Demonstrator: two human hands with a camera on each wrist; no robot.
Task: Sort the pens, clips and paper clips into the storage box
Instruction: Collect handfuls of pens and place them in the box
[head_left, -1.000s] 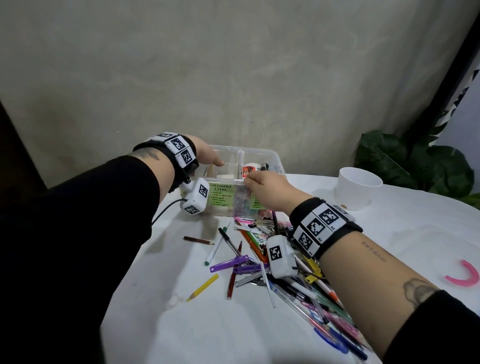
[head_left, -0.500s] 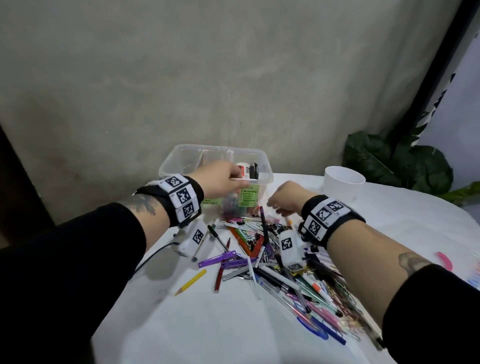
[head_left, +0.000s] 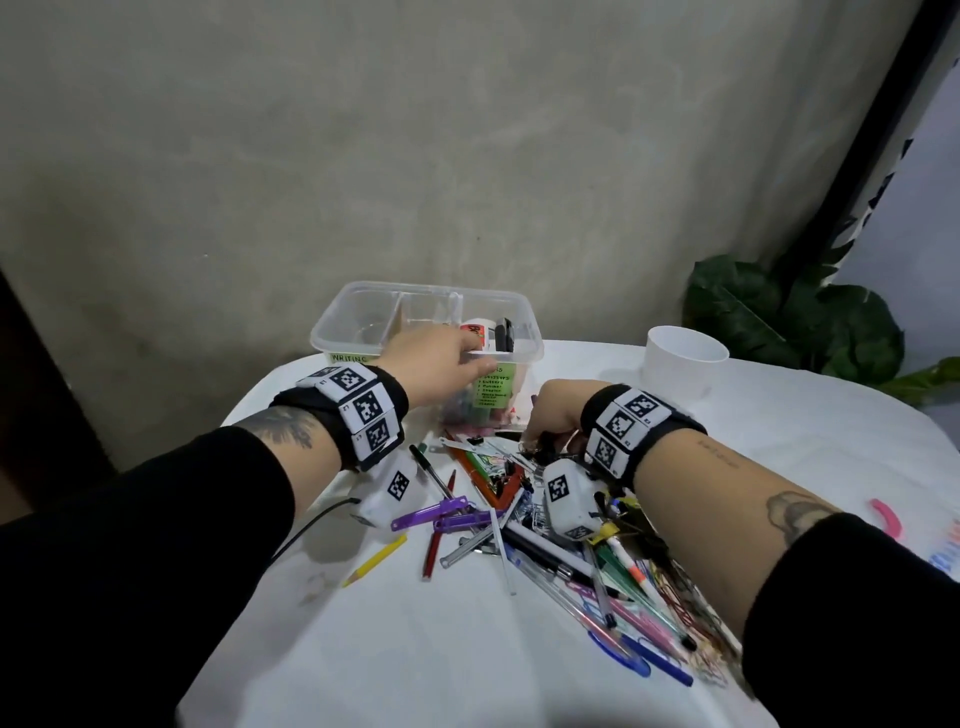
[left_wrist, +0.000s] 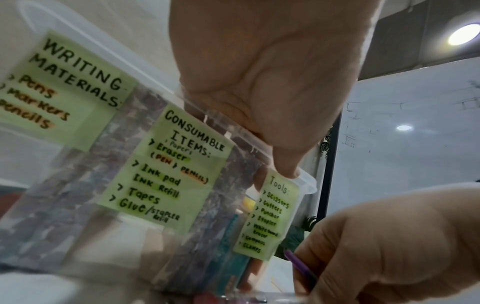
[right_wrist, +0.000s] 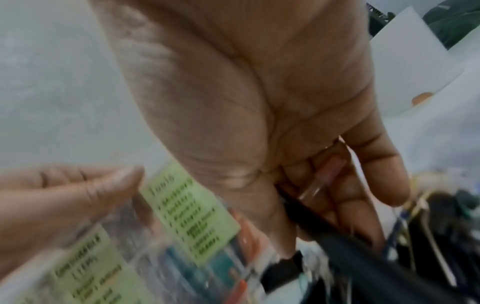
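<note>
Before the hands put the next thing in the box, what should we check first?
1. Left hand steadies the storage box at its front rim: ok.
2. Box open, no lid: ok.
3. Labels readable, Writing Materials label lists pens: ok.
4. Right hand has picked something from the pile: its fingers curl round a thin dark thing, but it's blurred: cannot tell.
5. Writing compartment has room: ok.

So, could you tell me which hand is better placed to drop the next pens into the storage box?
The right hand, probably: its fingers are already curled around pens at the pile's far edge, beside the storage box. The left hand is busy gripping the box's front rim.
</note>
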